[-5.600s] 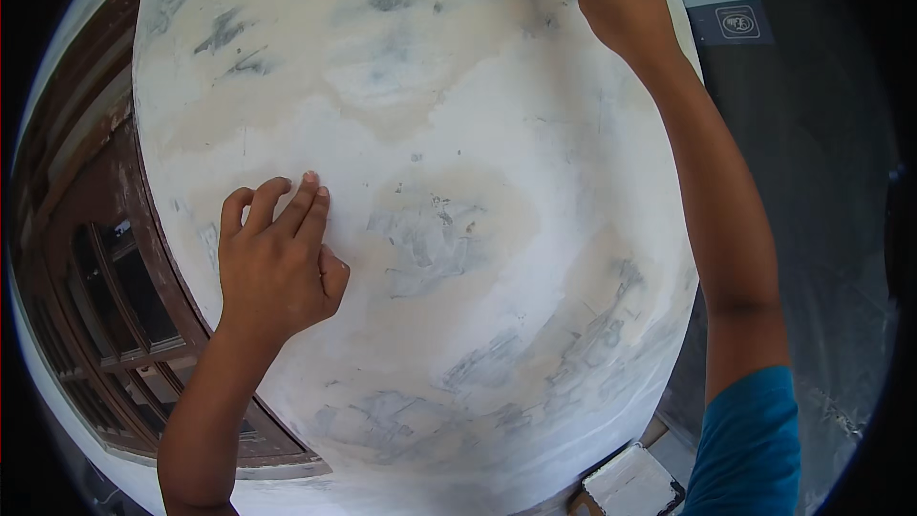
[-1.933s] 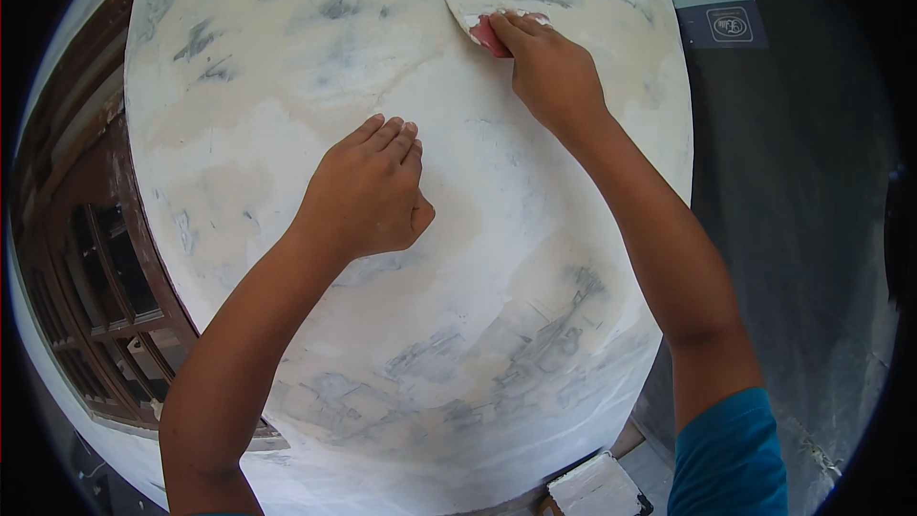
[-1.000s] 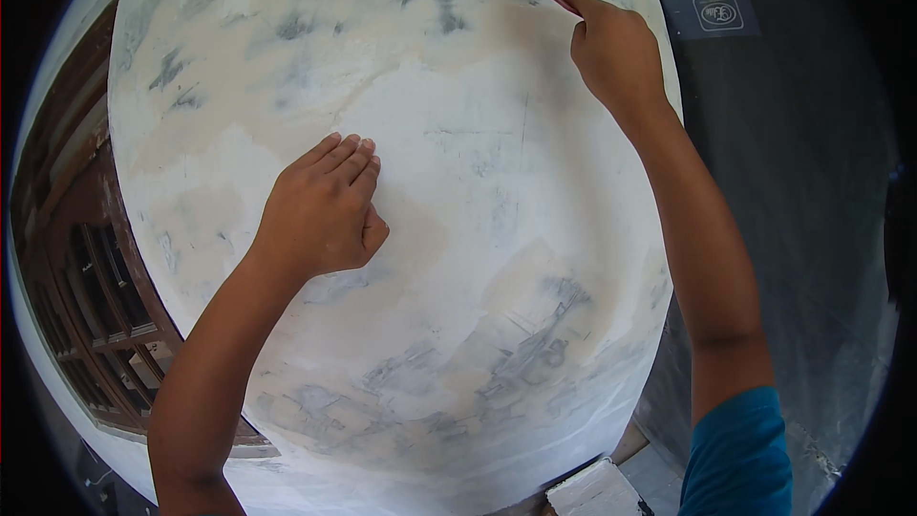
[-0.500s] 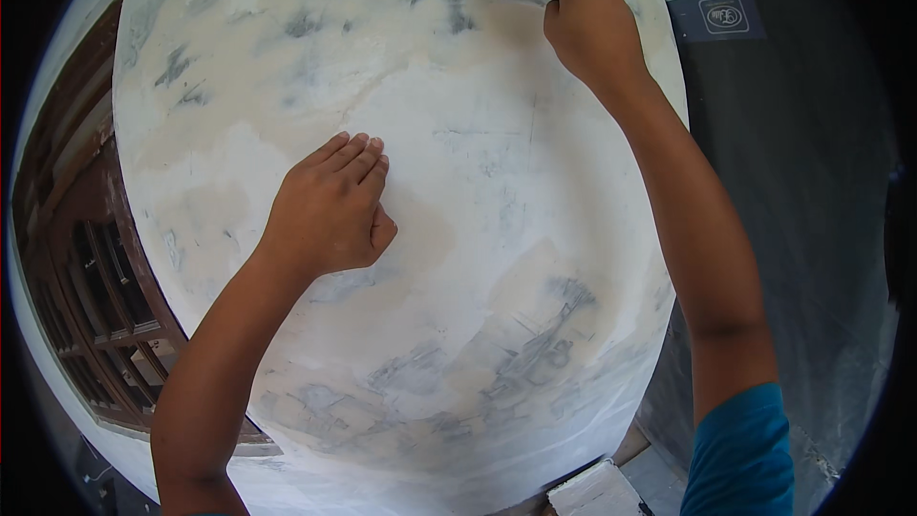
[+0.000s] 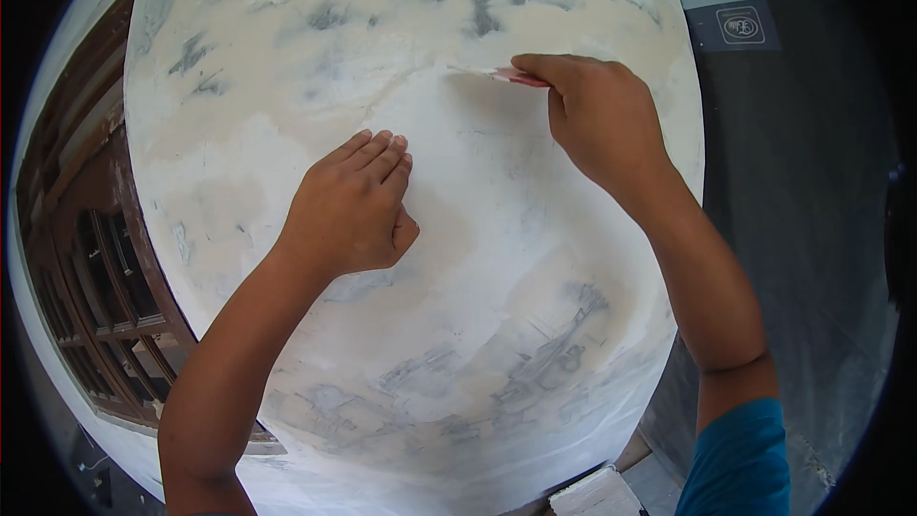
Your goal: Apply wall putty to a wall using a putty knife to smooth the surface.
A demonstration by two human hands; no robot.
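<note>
Although it is seen almost edge-on in the head view, the flat scraper point(image 5: 521, 76) can be made out at the far middle of the pale, patchy wall point(image 5: 478, 258), with its pale end pointed left. Its red part is held in the right hand point(image 5: 607, 124), whose grip is closed around the right end, the thumb side turned left. A shadow is cast on the wall just beneath the blade; whether the whole edge is pressed to the surface cannot be told.

The left hand point(image 5: 349, 201) is placed nearer and to the left, palm toward the wall, with the fingers straight and set together; nothing is seen to be held in it, and full contact with the wall cannot be confirmed.

From its thinness, the scraper may be judged light and fairly stiff, perhaps slightly springy toward the blade. It is best taken by the red part, with the blade left free; if the red surface is smooth, it could be made slippery by wet residue. The wall is likely to be felt as rigid, though its coating could be marked by a tilted corner.
</note>
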